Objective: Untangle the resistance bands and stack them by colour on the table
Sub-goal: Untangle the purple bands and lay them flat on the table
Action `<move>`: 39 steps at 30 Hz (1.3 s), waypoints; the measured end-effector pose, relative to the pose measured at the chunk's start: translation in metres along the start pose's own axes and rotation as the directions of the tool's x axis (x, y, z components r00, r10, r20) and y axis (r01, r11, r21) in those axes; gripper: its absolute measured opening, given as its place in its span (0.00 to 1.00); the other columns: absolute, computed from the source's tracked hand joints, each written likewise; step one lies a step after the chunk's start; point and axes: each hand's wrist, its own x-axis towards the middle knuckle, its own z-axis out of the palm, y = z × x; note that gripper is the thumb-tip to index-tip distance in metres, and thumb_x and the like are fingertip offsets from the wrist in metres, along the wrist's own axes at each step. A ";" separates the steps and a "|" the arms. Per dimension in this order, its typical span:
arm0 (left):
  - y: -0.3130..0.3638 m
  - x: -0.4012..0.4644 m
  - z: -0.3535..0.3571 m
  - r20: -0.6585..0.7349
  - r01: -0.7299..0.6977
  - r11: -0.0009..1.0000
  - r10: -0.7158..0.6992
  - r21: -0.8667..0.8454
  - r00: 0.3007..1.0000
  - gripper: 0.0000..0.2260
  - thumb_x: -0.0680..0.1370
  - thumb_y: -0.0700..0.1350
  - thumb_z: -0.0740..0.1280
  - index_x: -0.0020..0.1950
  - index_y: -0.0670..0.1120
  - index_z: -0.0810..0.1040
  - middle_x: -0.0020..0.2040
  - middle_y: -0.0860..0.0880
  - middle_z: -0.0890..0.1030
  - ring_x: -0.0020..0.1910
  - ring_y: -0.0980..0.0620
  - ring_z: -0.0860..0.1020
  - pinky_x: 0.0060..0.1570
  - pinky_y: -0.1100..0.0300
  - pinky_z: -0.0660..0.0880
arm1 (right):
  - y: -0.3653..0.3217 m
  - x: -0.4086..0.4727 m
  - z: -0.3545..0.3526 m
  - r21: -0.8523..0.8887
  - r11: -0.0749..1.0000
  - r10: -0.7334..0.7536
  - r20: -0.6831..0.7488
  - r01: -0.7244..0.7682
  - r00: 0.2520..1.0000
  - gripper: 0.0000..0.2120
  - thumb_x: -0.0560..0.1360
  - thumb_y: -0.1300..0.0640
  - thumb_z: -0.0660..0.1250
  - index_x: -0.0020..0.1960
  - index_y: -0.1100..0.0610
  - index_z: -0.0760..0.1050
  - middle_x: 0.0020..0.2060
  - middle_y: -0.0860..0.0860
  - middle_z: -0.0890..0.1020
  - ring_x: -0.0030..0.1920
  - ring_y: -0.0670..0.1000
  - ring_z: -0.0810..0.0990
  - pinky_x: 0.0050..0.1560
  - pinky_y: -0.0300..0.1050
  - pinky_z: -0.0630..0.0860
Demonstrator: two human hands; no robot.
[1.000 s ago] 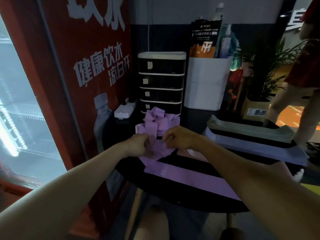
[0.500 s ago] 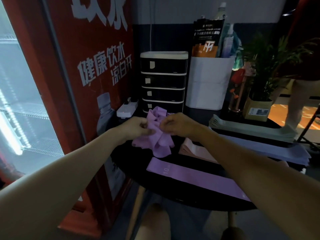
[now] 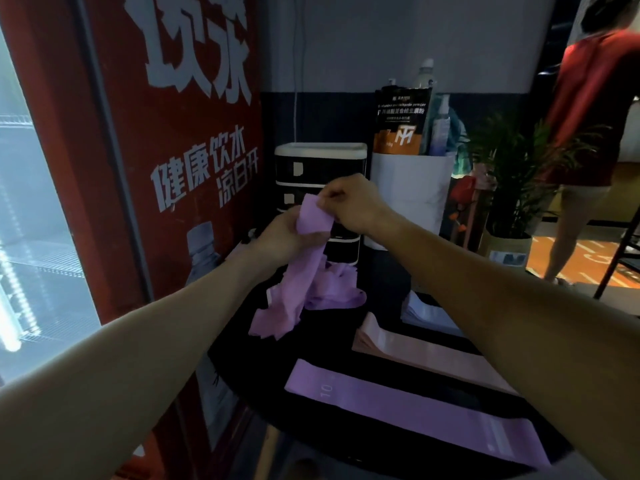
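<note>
1. Red drinks cooler (image 3: 180, 140): stands to the left of both hands, its lit glass door further left. It takes no part in the work.
2. Table (image 3: 388, 344): round and dark, below and in front of the hands; it carries all the bands.
3. Person in a red top (image 3: 595, 109): stands well to the right of the hands, beyond a potted plant (image 3: 516, 188). Not involved.
4. White bin (image 3: 412, 199) and black drawer unit (image 3: 320, 161): directly behind the hands, at the far side of the table.
5. Flat purple band (image 3: 415, 407): lies straightened out below the right forearm, nearest the viewer. Judged to be the start of the purple stack.
6. Pink stack (image 3: 408, 344): lies flat just beyond the purple band, partly hidden by the right forearm. A paler stack (image 3: 426, 313) sits beyond it. Colours are kept in separate rows, consistent with the task.
7. Tangled purple bands (image 3: 311, 285): a knotted clump, its upper part lifted off the table and hanging from the hands, its lower folds resting on the table beneath them. Lifting lets the weight of the clump draw the loops apart.
8. Left hand (image 3: 284, 237): fingers curled round the hanging purple strand, holding the clump steady.
9. Right hand (image 3: 349, 202): just above the left, thumb and fingers pinching the top end of one purple strand, evidently to draw it free.
10. Finding: untangling is in progress; purple sorting is barely begun.
</note>
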 end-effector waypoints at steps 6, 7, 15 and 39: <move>-0.015 0.015 0.005 -0.005 -0.023 0.997 0.023 0.071 1.000 0.22 0.65 0.50 0.76 0.50 0.36 0.78 0.44 0.44 0.78 0.43 0.50 0.76 0.43 0.58 0.73 | 0.030 0.012 -0.018 0.067 0.984 0.177 -0.365 -0.164 0.914 0.09 0.79 0.61 0.60 0.49 0.60 0.79 0.40 0.50 0.77 0.39 0.46 0.74 0.29 0.24 0.63; -0.020 0.015 0.003 0.023 -0.016 0.995 0.014 0.102 1.000 0.21 0.64 0.52 0.77 0.44 0.36 0.77 0.39 0.44 0.76 0.40 0.52 0.74 0.39 0.62 0.71 | 0.037 0.012 -0.021 0.087 0.977 0.214 -0.401 -0.195 0.891 0.10 0.79 0.61 0.59 0.48 0.59 0.79 0.39 0.51 0.77 0.39 0.47 0.74 0.27 0.25 0.63; -0.073 0.017 -0.004 0.156 -0.061 0.876 -0.017 0.479 0.988 0.18 0.71 0.43 0.74 0.29 0.46 0.66 0.26 0.56 0.67 0.26 0.61 0.64 0.30 0.67 0.59 | 0.074 0.015 -0.032 0.301 0.888 0.458 -0.520 -0.348 0.721 0.12 0.78 0.61 0.58 0.47 0.63 0.79 0.39 0.56 0.79 0.39 0.53 0.77 0.40 0.42 0.72; -0.077 0.031 -0.032 -0.027 0.151 0.785 -0.168 0.600 0.985 0.07 0.73 0.42 0.71 0.48 0.44 0.76 0.40 0.49 0.76 0.42 0.52 0.73 0.32 0.70 0.65 | 0.126 -0.013 -0.036 0.296 0.766 0.626 -0.544 -0.570 0.559 0.12 0.78 0.64 0.58 0.55 0.64 0.78 0.52 0.62 0.80 0.54 0.59 0.78 0.55 0.48 0.73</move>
